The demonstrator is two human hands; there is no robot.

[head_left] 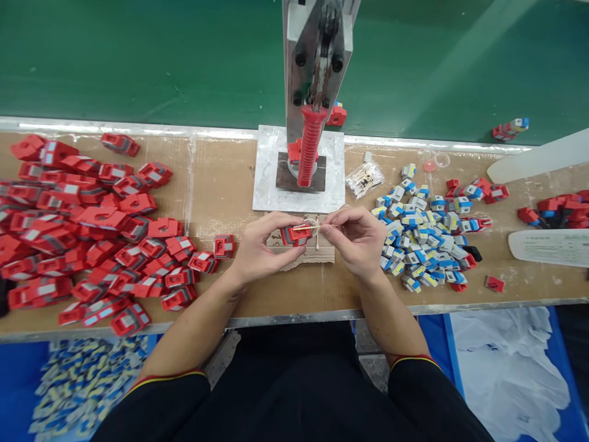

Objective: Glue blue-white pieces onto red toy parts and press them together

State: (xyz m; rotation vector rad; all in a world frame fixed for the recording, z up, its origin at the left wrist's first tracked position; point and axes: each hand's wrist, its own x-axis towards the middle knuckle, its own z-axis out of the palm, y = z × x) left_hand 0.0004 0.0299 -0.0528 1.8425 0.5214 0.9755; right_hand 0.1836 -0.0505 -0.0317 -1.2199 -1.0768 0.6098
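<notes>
In the middle of the bench my left hand [257,247] is closed around a red toy car body [294,237], thumb below and fingers above. My right hand [361,242] pinches a thin pale cotton swab [313,227], its far end lying over the car body. Part of the swab is hidden by the fingers. Just below, another swab [317,240] lies on a piece of cardboard [317,255]. Beyond both hands stands a press with a red handle [310,147], and a red part [294,150] sits beneath it.
Many red car bodies [101,218] are heaped at left. Small white-and-blue parts [416,227] are piled at right, near a bag of cotton swabs [365,179]. A green surface [138,61] runs behind the bench. Blue bins [435,344] stand below the front edge.
</notes>
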